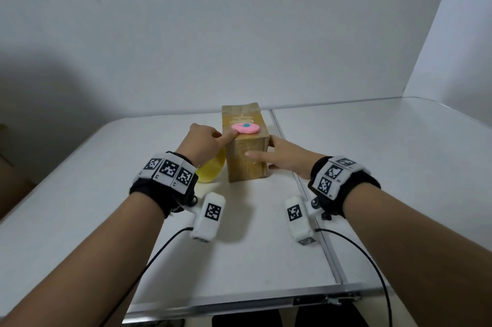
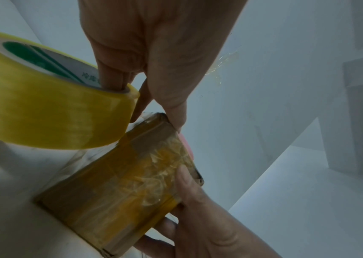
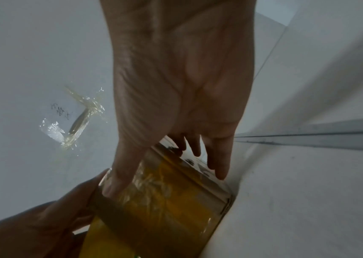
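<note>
A cardboard box (image 1: pixel 246 164) wrapped in yellowish tape stands upright on the white table (image 1: pixel 106 220). A pink disc (image 1: pixel 245 127) with a blue dot lies on its top. My left hand (image 1: pixel 205 140) is at the box's top left edge, with one fingertip touching the disc's rim. Its other fingers curl through the core of a yellow tape roll (image 2: pixel 43 108), which hangs against the box's left side. My right hand (image 1: pixel 285 156) grips the box's front right corner (image 3: pixel 165 209): the thumb lies on the front face and the fingers on the right side.
A metal seam (image 1: pixel 306 193) runs through the table just right of the box. The metal front edge (image 1: pixel 239 302) is near my body. White walls close the back and right. A crumpled clear tape scrap (image 3: pixel 76 122) sticks to a white surface. Cables trail from both wristbands.
</note>
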Available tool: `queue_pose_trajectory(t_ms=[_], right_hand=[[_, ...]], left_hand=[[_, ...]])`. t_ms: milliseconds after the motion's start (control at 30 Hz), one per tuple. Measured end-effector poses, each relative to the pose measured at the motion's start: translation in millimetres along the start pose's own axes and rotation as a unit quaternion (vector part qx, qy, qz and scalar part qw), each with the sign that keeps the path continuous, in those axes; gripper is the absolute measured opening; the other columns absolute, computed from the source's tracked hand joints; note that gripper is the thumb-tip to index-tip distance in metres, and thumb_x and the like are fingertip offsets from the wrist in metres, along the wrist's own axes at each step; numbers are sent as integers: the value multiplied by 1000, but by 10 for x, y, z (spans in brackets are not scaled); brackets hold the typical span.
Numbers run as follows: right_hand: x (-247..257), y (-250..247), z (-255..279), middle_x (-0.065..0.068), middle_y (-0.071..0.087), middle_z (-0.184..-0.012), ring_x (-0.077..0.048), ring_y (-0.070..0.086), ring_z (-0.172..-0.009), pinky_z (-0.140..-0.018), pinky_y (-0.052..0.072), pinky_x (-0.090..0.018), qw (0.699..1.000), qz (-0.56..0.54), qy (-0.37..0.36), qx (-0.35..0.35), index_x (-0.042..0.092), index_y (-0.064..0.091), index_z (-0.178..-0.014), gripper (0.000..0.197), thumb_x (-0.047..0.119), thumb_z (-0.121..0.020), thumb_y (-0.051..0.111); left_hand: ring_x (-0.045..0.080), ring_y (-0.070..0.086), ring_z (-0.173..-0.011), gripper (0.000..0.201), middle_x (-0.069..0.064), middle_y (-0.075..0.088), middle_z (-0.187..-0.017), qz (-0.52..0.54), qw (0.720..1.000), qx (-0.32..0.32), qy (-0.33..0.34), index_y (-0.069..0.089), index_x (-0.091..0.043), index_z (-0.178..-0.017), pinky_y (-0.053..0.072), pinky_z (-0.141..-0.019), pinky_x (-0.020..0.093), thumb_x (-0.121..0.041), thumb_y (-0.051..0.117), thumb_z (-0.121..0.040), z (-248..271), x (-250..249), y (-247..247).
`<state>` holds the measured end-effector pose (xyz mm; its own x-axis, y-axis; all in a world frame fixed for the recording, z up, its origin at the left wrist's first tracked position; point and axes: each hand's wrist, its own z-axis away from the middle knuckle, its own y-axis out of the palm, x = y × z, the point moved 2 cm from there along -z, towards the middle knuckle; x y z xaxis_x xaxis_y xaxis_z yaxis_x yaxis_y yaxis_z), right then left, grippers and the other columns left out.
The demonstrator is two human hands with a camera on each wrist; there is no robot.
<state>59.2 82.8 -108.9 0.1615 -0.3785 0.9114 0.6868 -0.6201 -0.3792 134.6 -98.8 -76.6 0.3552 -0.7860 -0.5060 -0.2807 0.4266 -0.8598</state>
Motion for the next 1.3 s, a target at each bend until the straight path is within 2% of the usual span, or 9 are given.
queue_pose_trajectory(t_ms=[233, 467, 567, 667, 800, 900, 1000, 1100, 1300], right_hand=[[-8, 1, -122, 5, 66, -123, -18, 64, -112, -99, 52, -40, 996, 65, -15, -56, 24, 54, -129, 66, 48, -72, 77], [-42, 0, -135, 6, 63, -128, -18, 62, -115, -98, 53, -41, 996, 69, -4, -54, 24, 47, -138, 92, 53, -58, 81], [-99, 12, -118, 5, 62, -125, -14, 65, -98, -76, 55, -22, 991, 128, 7, -39, 23, 34, -145, 84, 27, -74, 79], [-113, 9, -78, -6, 66, -122, -10, 66, -86, -61, 50, -12, 993, 119, 12, -20, 24, 29, -147, 85, 17, -78, 77], [30, 118, -125, 2, 70, -122, -13, 66, -108, -86, 56, -27, 1000, 1, -9, -19, 25, 55, -133, 60, 34, -78, 78], [-60, 190, -253, 5, 73, -114, -17, 71, -104, -73, 62, -37, 996, 5, 6, -93, 32, 54, -129, 94, 74, -48, 78], [-231, 198, -361, 6, 71, -113, -15, 71, -100, -71, 62, -35, 992, 34, 2, -121, 32, 48, -132, 116, 82, -32, 75], [-194, 202, -266, 5, 70, -115, -14, 69, -103, -81, 62, -37, 992, 55, -2, -115, 30, 48, -133, 114, 74, -33, 81], [-114, 92, -133, -3, 66, -120, -15, 67, -96, -70, 55, -19, 992, 113, 9, -59, 19, 38, -141, 80, 21, -73, 81]], left_hand=[[27, 65, -88, 68, 17, 60, -118, -2, 1000, 13, -1, 71, -10, -109, 43, -70, 28, -68, 44, -87, -10, 2, -7], [26, 62, -90, 69, 19, 60, -118, -7, 1000, 22, -4, 70, -8, -110, 46, -71, 30, -68, 43, -88, -17, -2, 3], [21, 57, -74, 65, 21, 60, -115, -2, 1000, 22, -8, 69, -9, -98, 39, -59, 28, -68, 43, -88, -1, -12, 1], [20, 56, -74, 69, 20, 59, -117, 3, 1000, 21, -14, 69, -7, -106, 40, -66, 29, -68, 42, -87, -1, -14, 5], [21, 57, -83, 68, 18, 57, -121, 6, 1000, 23, -13, 68, -8, -113, 45, -75, 31, -67, 43, -88, -12, -8, 10], [27, 57, -103, 60, 20, 58, -123, 3, 1000, 30, 0, 65, -11, -121, 45, -82, 32, -58, 42, -93, 45, -48, -8], [31, 51, -120, 45, 24, 61, -119, 1, 999, 37, 17, 64, -15, -124, 45, -90, 36, -44, 39, -100, 103, -99, -11], [31, 53, -115, 46, 25, 61, -117, 1, 999, 35, 20, 66, -14, -121, 46, -87, 36, -46, 40, -100, 112, -98, -9], [27, 60, -89, 67, 20, 57, -120, 20, 1000, 21, -11, 68, -7, -110, 44, -74, 30, -66, 44, -88, 10, -9, 23]])
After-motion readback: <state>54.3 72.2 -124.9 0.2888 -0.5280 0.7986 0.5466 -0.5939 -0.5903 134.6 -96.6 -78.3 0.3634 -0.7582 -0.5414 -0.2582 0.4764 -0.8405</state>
